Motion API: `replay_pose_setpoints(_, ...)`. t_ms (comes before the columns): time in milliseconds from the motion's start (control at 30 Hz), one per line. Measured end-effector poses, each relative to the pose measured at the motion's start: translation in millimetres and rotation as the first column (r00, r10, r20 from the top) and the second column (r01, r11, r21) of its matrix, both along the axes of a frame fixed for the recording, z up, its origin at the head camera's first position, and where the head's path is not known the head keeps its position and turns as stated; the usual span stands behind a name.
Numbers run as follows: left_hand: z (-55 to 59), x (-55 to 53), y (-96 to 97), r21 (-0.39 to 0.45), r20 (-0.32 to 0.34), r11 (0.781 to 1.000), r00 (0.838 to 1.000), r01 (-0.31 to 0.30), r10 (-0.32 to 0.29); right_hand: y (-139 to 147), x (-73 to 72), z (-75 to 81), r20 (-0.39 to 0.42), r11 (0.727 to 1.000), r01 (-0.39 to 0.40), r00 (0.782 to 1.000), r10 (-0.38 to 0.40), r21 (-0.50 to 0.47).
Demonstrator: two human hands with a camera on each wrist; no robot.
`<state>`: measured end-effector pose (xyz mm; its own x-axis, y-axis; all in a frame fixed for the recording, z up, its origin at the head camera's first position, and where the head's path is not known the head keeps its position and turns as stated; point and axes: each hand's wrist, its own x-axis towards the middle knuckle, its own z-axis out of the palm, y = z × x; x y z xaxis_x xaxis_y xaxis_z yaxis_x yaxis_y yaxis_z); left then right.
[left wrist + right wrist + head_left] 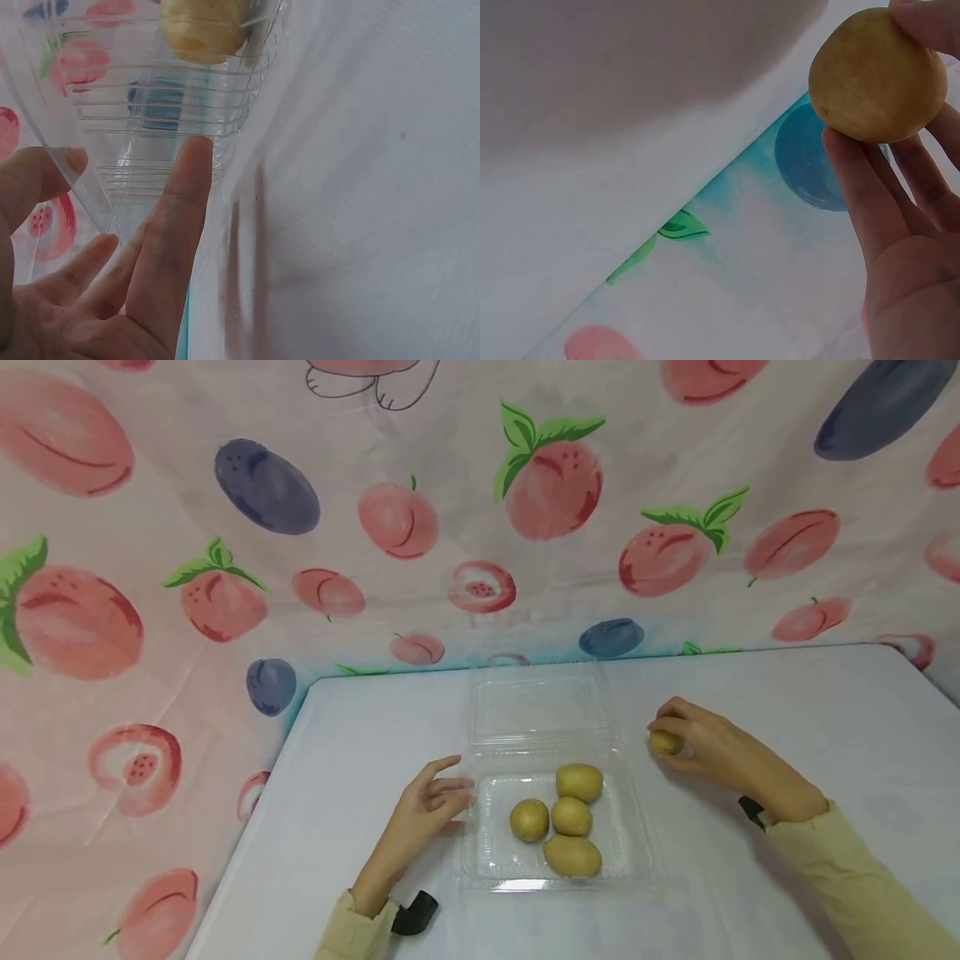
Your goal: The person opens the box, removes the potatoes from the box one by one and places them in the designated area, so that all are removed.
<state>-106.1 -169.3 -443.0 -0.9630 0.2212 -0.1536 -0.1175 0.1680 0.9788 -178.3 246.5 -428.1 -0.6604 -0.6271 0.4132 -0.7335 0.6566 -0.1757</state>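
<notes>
In the head view, a clear plastic clamshell box [495, 860] stands on the table, its lid [540, 706] laid back towards the wall. Several yellow potatoes [529, 821] lie inside, mostly in the middle and right of the base. My left hand [423, 810] is at the box's left side with fingers nearly straight. The left wrist view has its fingertips [196, 154] right at the ribbed side wall and the thumb near the rim. To the right of the box, my right hand [708, 752] pinches a small round potato [877, 75] between thumb and fingertips.
A white cloth covers the table [360, 727]. Behind it hangs a pink curtain [450, 443] printed with peaches and dark blue fruit, meeting the table's back edge. A black strap piece [415, 913] sits at the left wrist, another [752, 811] at the right.
</notes>
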Motion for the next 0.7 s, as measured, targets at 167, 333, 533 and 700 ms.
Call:
replay_pose_setpoints(167, 0.2, 1.1, -0.8, 0.000, -0.001, 1.000, 1.000, -0.001, 0.001, -0.8, -3.4, 0.4, 0.028, 1.000, 0.009, 1.000, -0.009, 0.011)
replay_pose_setpoints(333, 1.2, 1.2, 0.9, 0.014, -0.007, 1.000, 1.000, 0.008, -0.008, 2.6, -6.3, -2.5, 0.046, 1.000, 0.020, 0.999, -0.021, 0.016)
replay_pose_setpoints(533, 1.2, 1.3, 1.1, 0.018, -0.003, 1.000, 1.000, 0.005, -0.005, 4.8, -7.9, -6.5, 0.081, 1.000, 0.018, 0.997, -0.018, 0.008)
replay_pose_setpoints(700, 0.9, 0.3, 1.2, 0.022, 0.002, 1.000, 1.000, 0.007, -0.007, 5.6, -7.1, -6.7, 0.097, 0.999, 0.033, 0.995, -0.034, 0.014)
